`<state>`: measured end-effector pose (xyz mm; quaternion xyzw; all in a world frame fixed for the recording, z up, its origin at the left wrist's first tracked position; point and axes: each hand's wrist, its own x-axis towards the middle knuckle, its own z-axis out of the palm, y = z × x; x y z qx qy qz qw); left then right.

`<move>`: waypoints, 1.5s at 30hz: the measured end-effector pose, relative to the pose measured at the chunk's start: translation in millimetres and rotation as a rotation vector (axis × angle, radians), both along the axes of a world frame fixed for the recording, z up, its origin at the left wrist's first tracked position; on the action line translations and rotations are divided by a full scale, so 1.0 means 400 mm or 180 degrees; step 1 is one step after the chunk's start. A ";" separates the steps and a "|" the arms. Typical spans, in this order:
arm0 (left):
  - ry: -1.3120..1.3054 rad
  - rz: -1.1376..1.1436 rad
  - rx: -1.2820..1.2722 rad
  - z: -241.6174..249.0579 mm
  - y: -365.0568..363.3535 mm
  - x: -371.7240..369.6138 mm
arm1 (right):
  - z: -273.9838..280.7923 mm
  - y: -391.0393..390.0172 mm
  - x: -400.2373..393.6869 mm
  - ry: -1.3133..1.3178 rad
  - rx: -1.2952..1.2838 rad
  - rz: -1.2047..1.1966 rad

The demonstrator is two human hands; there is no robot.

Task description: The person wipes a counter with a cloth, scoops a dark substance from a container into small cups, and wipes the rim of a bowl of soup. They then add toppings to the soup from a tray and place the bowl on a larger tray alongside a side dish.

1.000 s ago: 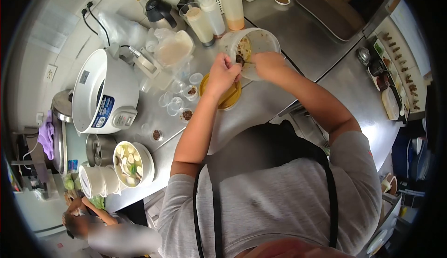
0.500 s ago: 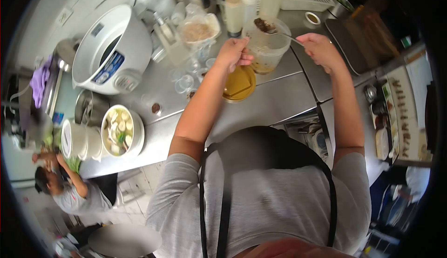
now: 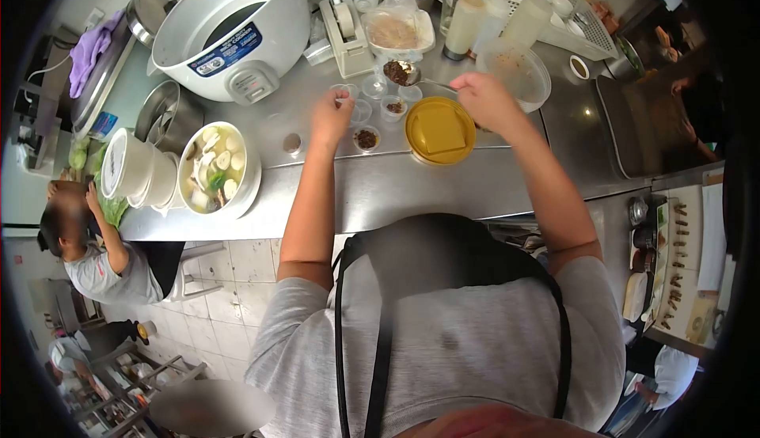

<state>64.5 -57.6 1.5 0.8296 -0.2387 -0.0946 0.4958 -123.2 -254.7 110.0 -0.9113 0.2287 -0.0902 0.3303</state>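
Note:
My right hand holds a metal spoon loaded with dark brown paste, its bowl hanging over a group of small clear sauce cups. My left hand rests its fingers on one small cup beside a filled cup. A round yellow lid lies on the steel counter just below my right hand. The big clear tub with paste smeared inside stands behind my right hand.
A white rice cooker stands at the back left. A bowl of soup and stacked white cups sit at the left. Squeeze bottles and a white basket line the back. Another person crouches at the lower left.
My right hand lifted the loaded spoon out of the tub and carried it left over the small cups. My left hand let go of the tub and moved to a small cup.

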 end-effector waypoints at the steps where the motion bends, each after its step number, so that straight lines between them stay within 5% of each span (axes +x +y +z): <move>1: 0.0064 -0.0017 0.0022 -0.015 0.005 0.001 | -0.009 0.018 0.025 0.0062 -0.0476 0.0068; 7: 0.0172 0.0204 0.0133 -0.018 0.053 0.010 | -0.028 0.088 0.126 0.0571 -0.1287 0.0195; 14: -0.0367 0.0524 0.0570 -0.075 0.055 0.019 | -0.049 0.097 0.150 0.0632 -0.1644 0.0338; 19: -0.0005 0.0472 0.0619 -0.087 0.036 0.026 | -0.060 0.086 0.144 0.0716 -0.1644 0.0300; 23: 0.0617 0.0390 0.0587 -0.042 0.022 0.013 | -0.094 0.057 0.130 0.0465 -0.1148 0.0117; 32: -0.0180 0.0340 0.0819 0.011 0.003 -0.060 | -0.100 0.019 0.095 0.0309 0.0480 -0.0141; 38: 0.0024 0.0353 0.0181 -0.065 -0.001 -0.032 | -0.088 0.078 0.092 0.0237 0.0298 0.0154; 45: 0.1292 0.0449 -0.0930 -0.109 0.022 0.007 | -0.100 0.132 0.089 0.0366 -0.0307 0.0305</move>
